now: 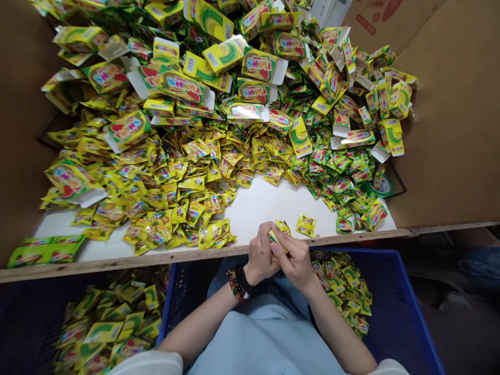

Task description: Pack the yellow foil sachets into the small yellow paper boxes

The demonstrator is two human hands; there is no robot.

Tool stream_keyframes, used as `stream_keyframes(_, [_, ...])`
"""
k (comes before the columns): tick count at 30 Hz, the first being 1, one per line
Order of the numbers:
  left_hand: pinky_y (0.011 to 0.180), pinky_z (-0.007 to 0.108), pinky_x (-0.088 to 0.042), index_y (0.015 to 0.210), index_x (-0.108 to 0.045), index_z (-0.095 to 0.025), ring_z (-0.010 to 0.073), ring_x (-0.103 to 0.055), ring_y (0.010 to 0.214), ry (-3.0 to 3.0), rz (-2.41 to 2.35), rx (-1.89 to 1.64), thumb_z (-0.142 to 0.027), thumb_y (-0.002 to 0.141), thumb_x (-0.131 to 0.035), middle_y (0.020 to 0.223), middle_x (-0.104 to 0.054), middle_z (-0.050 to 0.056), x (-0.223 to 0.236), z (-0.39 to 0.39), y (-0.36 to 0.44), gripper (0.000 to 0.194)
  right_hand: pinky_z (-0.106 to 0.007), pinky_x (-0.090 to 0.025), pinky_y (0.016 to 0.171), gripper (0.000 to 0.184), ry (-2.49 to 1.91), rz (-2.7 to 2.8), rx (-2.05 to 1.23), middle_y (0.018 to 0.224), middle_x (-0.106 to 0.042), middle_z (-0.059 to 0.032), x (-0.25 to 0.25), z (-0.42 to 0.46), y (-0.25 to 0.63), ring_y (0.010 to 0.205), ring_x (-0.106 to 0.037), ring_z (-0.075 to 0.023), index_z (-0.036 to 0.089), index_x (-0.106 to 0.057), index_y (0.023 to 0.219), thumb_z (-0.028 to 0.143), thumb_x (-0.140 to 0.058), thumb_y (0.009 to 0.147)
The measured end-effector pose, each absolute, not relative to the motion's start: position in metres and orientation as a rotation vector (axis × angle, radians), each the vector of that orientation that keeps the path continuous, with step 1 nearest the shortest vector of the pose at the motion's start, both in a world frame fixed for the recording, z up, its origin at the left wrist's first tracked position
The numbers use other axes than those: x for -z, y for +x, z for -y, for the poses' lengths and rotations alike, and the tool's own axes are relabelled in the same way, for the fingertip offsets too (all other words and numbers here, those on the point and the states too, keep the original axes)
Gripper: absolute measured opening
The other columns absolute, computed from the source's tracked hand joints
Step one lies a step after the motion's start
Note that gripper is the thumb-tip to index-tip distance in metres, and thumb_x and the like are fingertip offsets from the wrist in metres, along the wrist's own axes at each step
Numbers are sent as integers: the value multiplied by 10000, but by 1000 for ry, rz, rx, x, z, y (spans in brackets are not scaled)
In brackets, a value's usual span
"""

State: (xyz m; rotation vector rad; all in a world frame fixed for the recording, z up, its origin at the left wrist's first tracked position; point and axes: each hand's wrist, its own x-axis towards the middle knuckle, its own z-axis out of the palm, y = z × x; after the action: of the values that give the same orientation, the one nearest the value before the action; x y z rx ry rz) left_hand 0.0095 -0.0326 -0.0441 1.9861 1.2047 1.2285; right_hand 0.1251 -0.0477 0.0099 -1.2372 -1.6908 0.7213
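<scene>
Close together at the table's front edge, my left hand (pixel 262 254) and my right hand (pixel 296 260) are both closed on a small yellow-and-green carton (pixel 278 241). Fingers cover most of that carton. Just beyond the fingertips lies a yellow sachet (pixel 283 227), partly hidden by my right hand. Another yellow sachet (pixel 305 225) rests flat on the white tabletop (pixel 261 200) to the right. A heap of yellow sachets (pixel 156 179) spreads to the left, and green sachets (pixel 344 177) lie on the right.
Open printed cartons (pixel 183 86) are piled over the sachets at the back. Cardboard walls (pixel 449 120) stand at both sides. Below the table edge, a blue crate (pixel 406 297) holds filled-looking cartons (pixel 347 286); more cartons (pixel 113 323) lie lower left. A green sachet strip (pixel 47 251) sits at the left corner.
</scene>
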Motion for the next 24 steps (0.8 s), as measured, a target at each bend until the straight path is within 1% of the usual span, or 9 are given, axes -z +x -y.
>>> stream_keyframes(3, [708,362,-555,1285,-367,-163,243,-638,892,1976,-1202,-1216,-293,864,-432,1077,-586,149,43,32,11,446,-381,-593,891,510,-1145,1866,-530,1263,-672,-115,-5,46,123,1089,-688,-241,208,-452,1442,192,-510,935])
stream_keyframes(7, [771,372,-557,1301,-376,-170,242,-630,974,2046,-1059,-1113,-327,858,-479,1142,-586,143,28,31,5,482,-332,-617,754,475,-1164,1891,-442,1095,-748,-88,-11,58,136,926,-736,-212,237,-493,1411,146,-459,947])
stream_keyframes(10, [851,387,-546,1308,-428,-187,260,-622,1044,2189,-915,-846,-469,793,-640,1187,-610,126,9,25,-14,624,-336,-596,614,386,-1504,1915,-347,937,-773,-86,-20,85,179,710,-739,-220,230,-633,1264,170,-467,921])
stream_keyframes(13, [848,366,-528,1166,-579,-210,236,-635,987,2302,-1166,-636,-404,886,-582,1082,-663,88,-5,-1,-39,340,-363,-462,393,218,-1904,2037,-57,615,-722,-79,-22,98,227,442,-634,-263,257,-752,975,300,-581,845])
stream_keyframes(15, [805,362,-517,1065,-638,-193,237,-624,934,2390,-1427,-481,-275,920,-524,1027,-667,90,-10,-34,-52,202,-381,-483,445,206,-1867,2082,-67,684,-741,-97,-18,82,241,534,-669,-284,253,-744,945,343,-603,825])
stream_keyframes(17, [792,372,-500,1034,-657,-167,273,-580,997,2502,-1616,-303,-153,886,-512,1069,-644,122,-11,-74,-58,208,-392,-559,689,235,-1807,2062,-150,944,-764,-98,-11,45,236,820,-716,-275,239,-713,1026,300,-551,867])
stream_keyframes(18, [773,374,-493,1027,-658,-148,293,-556,1027,2548,-1650,-222,-103,869,-488,1077,-631,145,-11,-93,-59,236,-392,-552,778,249,-1798,2038,-140,1010,-752,-92,-8,20,229,905,-701,-264,225,-702,1036,270,-509,885])
stream_keyframes(22, [734,378,-474,1032,-645,-106,322,-521,1079,2609,-1587,-188,-19,839,-410,1081,-606,202,-7,-144,-57,316,-462,-452,931,363,-1900,1823,-6,1197,-641,-212,-1,-77,202,1117,-561,-323,95,-647,1137,105,-440,839])
stream_keyframes(24, [733,369,-471,983,-651,-114,313,-538,1068,2602,-1544,-240,-36,849,-418,1047,-618,199,-4,-152,-57,280,-502,-366,992,446,-1890,1805,8,1324,-558,-221,-2,-111,197,1221,-456,-342,108,-605,1233,62,-419,830])
